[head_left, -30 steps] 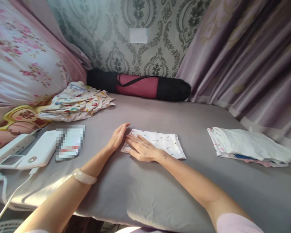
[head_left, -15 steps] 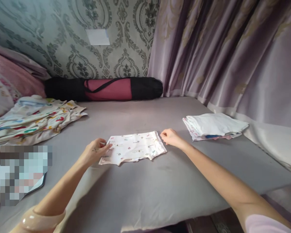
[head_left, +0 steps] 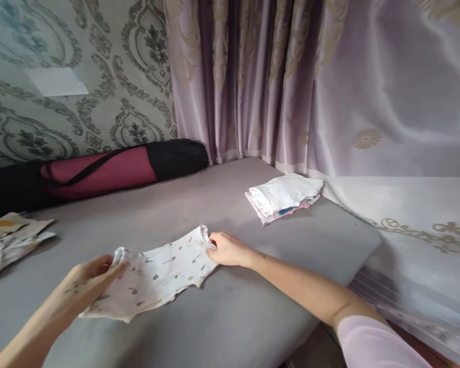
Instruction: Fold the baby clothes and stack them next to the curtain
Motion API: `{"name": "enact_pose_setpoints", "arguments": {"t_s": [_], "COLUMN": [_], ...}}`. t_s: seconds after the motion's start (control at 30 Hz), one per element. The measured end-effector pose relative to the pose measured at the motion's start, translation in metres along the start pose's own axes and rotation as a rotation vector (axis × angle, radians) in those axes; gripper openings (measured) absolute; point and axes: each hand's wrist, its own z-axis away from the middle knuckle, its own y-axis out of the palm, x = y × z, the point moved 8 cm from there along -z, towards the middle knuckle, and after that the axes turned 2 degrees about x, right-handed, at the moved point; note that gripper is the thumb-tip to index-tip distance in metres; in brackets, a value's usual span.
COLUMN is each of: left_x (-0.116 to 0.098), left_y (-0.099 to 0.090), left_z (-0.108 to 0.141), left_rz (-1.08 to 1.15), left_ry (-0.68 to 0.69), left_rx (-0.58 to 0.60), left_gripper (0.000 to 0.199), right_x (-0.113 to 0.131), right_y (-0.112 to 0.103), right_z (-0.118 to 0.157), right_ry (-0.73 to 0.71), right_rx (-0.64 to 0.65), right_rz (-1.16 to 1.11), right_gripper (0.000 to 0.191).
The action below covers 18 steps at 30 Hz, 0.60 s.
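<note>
A white folded garment with small printed figures [head_left: 164, 273] is stretched between my two hands over the grey bed surface. My left hand [head_left: 99, 273] grips its left end, thumb on top and fingers behind. At the upper right corner, my right hand [head_left: 228, 249] pinches the cloth, its fingers closed. The garment's near edge hangs lower and is uneven. Beyond my right hand lies a stack of folded clothes [head_left: 285, 193], white on top with pink and blue layers below.
The grey bed [head_left: 199, 204] has its near right edge by my right forearm. A black and dark-red long bag [head_left: 103, 171] lies along the wall. Loose printed clothes [head_left: 11, 240] are at the far left. Lilac curtains [head_left: 253, 82] hang behind the stack.
The view has turned to the right. My right hand, previously beside the garment's right edge, has taken hold of it. The garment looks lifted and tilted between both hands.
</note>
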Motion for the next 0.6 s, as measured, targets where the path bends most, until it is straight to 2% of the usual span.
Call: {"name": "enact_pose_setpoints", "arguments": {"t_s": [0.07, 0.13, 0.2, 0.27, 0.37, 0.47, 0.6], "left_x": [-0.027, -0.062, -0.105, -0.147, -0.201, -0.251, -0.317], "left_y": [0.006, 0.007, 0.013, 0.03, 0.068, 0.114, 0.173], "left_z": [-0.003, -0.006, -0.011, -0.017, -0.027, -0.036, -0.04], "left_rz": [0.175, 0.337, 0.458, 0.526, 0.586, 0.706, 0.9], "left_ry": [-0.053, -0.055, 0.012, 0.081, 0.124, 0.132, 0.216], "left_rx": [0.108, 0.124, 0.152, 0.23, 0.349, 0.424, 0.517], "left_gripper": [0.052, 0.059, 0.064, 0.063, 0.054, 0.04, 0.036], "right_x": [-0.01, -0.025, -0.044, -0.066, -0.101, -0.14, -0.185], "right_y": [-0.009, -0.023, -0.049, -0.086, -0.148, -0.211, -0.275], "right_z": [0.002, 0.003, 0.008, 0.017, 0.036, 0.056, 0.072], "right_ry": [0.041, 0.095, 0.141, 0.188, 0.285, 0.444, 0.606], "right_rx": [-0.01, -0.013, -0.055, -0.129, -0.241, -0.37, -0.504], "right_rz": [-0.119, -0.281, -0.421, -0.51, -0.563, -0.503, -0.326], "right_gripper": [0.009, 0.009, 0.01, 0.011, 0.018, 0.024, 0.027]}}
